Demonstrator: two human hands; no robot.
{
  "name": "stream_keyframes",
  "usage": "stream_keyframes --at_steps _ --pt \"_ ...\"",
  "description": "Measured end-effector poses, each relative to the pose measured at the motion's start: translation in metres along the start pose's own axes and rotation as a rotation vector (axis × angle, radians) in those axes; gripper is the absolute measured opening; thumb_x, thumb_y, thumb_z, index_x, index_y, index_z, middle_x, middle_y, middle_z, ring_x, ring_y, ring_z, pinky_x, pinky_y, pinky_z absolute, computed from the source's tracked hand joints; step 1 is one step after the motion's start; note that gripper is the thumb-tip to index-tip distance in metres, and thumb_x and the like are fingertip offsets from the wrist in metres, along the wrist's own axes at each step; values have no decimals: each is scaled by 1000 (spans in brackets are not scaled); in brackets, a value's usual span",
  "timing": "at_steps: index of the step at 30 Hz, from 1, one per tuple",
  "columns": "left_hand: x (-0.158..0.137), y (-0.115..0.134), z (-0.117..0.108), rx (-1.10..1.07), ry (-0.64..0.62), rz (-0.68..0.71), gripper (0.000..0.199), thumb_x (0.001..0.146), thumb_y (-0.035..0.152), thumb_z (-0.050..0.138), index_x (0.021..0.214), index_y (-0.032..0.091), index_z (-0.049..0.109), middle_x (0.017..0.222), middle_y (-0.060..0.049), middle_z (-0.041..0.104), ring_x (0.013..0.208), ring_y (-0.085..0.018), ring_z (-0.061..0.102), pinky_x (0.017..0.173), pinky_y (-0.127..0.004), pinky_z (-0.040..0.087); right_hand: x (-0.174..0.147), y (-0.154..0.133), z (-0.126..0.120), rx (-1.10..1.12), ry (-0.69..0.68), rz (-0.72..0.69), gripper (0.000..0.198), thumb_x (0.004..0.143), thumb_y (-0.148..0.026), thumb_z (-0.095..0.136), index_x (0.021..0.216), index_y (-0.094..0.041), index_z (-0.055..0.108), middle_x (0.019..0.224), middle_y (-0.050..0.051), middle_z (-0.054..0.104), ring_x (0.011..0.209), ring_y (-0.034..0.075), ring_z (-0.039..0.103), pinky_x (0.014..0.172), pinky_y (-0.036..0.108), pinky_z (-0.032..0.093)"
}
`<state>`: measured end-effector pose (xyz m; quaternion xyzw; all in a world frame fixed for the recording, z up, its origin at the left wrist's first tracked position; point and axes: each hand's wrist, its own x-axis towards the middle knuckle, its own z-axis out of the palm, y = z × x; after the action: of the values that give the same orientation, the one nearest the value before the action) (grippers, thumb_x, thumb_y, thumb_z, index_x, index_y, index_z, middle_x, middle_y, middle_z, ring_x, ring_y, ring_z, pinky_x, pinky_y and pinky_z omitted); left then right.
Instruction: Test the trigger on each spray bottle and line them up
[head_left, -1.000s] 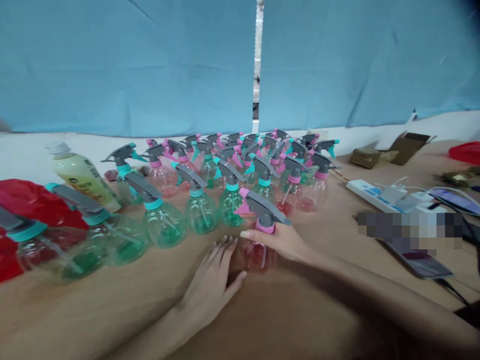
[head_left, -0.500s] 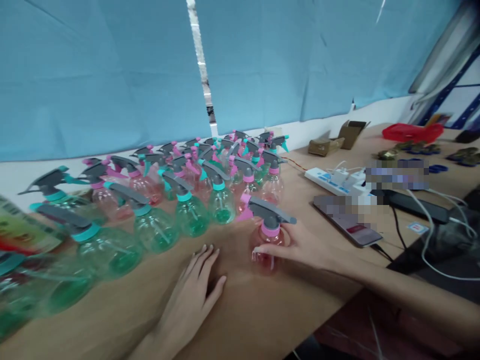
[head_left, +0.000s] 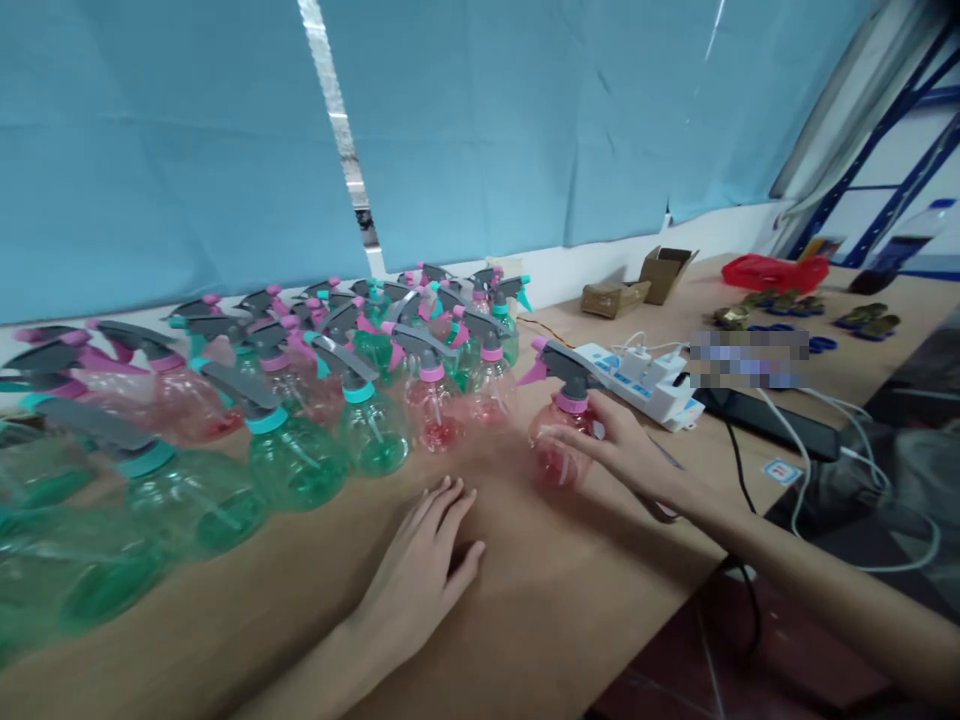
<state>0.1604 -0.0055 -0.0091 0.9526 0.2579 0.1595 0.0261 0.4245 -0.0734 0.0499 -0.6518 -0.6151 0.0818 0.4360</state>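
Observation:
A red-tinted spray bottle (head_left: 556, 468) with a pink collar and grey trigger head stands upright in the grasp of my right hand (head_left: 619, 445). Its nozzle points left, and my fingers wrap around its round body from the right. Flat on the brown table lies my left hand (head_left: 427, 550), fingers stretched out and holding nothing. Several spray bottles with green and red tint crowd the table to the left and behind. Nearest my left hand are a green bottle (head_left: 379, 445) with a turquoise collar and a red one (head_left: 436, 420) with a pink collar.
A white power strip (head_left: 637, 385) with plugs and cables lies behind my right hand. Beneath my right forearm a phone is mostly covered. Farther right are a black power bank (head_left: 776, 420), a small cardboard box (head_left: 667, 275) and a red plastic item (head_left: 776, 272). The table edge drops away at lower right.
My right hand has moved the red spray bottle away from me and to the right, nearer the power strip. The camera view has turned right. My left hand stays flat on the table.

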Motion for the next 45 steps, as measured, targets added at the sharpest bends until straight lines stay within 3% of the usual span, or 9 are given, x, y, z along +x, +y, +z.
stream_keyframes --at_steps 5,9,19,28,40,45 --pt "13 -2 8 -12 20 8 42 93 34 45 131 17 43 137 -13 50 127 -27 44 104 -48 37 24 26 5 25 54 -50 34 80 -53 59 81 -20 50 76 2 56 69 19 51 63 31 39" --pt "22 -5 10 -14 22 9 42 93 33 45 131 17 43 136 -13 50 126 -28 46 101 -48 40 44 45 9 67 54 -34 38 80 -52 60 93 -18 53 90 7 62 80 23 57 71 35 42" --pt "37 -11 15 -18 21 12 44 93 34 46 134 18 42 137 -12 50 126 -28 46 101 -46 41 79 67 14 85 114 -68 37 82 -49 56 101 -18 51 99 11 64 87 25 59 77 36 43" --pt "36 -15 19 19 86 56 45 93 36 47 134 18 42 135 -11 52 122 -28 50 98 -45 45 97 64 13 -32 59 -25 34 84 -51 52 95 -18 49 95 11 63 84 26 59 73 35 42" --pt "35 -18 24 93 120 90 47 92 34 47 135 17 39 133 -12 54 119 -29 53 94 -45 49 98 62 20 -100 38 -6 37 85 -53 49 96 -18 49 85 9 63 75 25 60 69 36 43" --pt "33 -19 26 78 116 79 48 93 35 46 136 18 37 134 -12 53 121 -29 52 96 -46 47 94 61 20 -83 38 -5 42 86 -52 49 109 -17 49 106 14 63 96 29 61 82 42 45"
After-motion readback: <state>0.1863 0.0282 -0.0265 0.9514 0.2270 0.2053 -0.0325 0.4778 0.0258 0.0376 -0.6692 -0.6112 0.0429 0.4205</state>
